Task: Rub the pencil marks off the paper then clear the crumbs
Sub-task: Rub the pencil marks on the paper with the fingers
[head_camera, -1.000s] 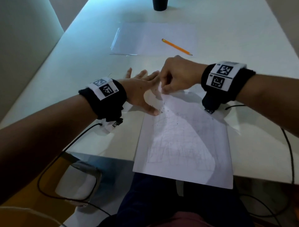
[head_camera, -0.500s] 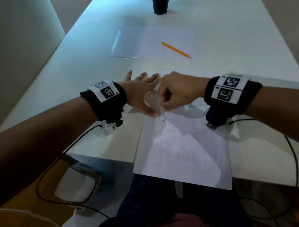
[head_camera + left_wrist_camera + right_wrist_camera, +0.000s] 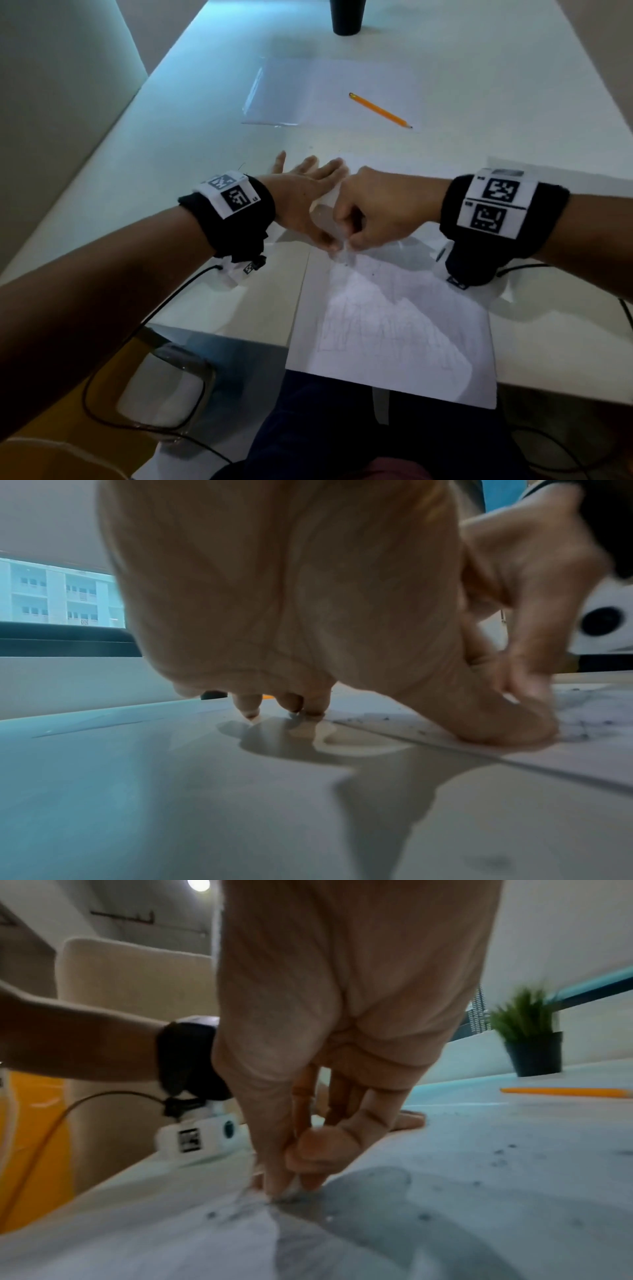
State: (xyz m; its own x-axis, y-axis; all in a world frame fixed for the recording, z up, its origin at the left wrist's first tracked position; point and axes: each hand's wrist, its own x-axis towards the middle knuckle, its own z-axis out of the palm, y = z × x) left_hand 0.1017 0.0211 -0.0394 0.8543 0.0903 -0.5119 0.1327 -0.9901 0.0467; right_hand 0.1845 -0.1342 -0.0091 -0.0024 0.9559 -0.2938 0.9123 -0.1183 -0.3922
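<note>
A white sheet of paper [image 3: 394, 329] with faint pencil scribbles lies on the white table, its near end hanging over the table's front edge. Dark crumbs [image 3: 500, 1160] are scattered near its far end. My left hand [image 3: 308, 195] lies flat with fingers spread, its thumb [image 3: 507, 723] pressing the sheet's left edge. My right hand [image 3: 356, 219] is curled, and its thumb and fingers pinch a small white eraser [image 3: 291, 1190] against the paper right beside the left thumb. Most of the eraser is hidden by the fingers.
A second blank sheet [image 3: 329, 92] lies farther back with an orange pencil [image 3: 380, 110] on it. A black pot [image 3: 346, 17] holding a green plant [image 3: 524, 1015] stands at the far end. Cables trail from both wristbands over the table's front edge.
My right hand has slid toward me along the paper with the eraser, from beside the left fingertips to beside the left thumb. The left hand stays in place.
</note>
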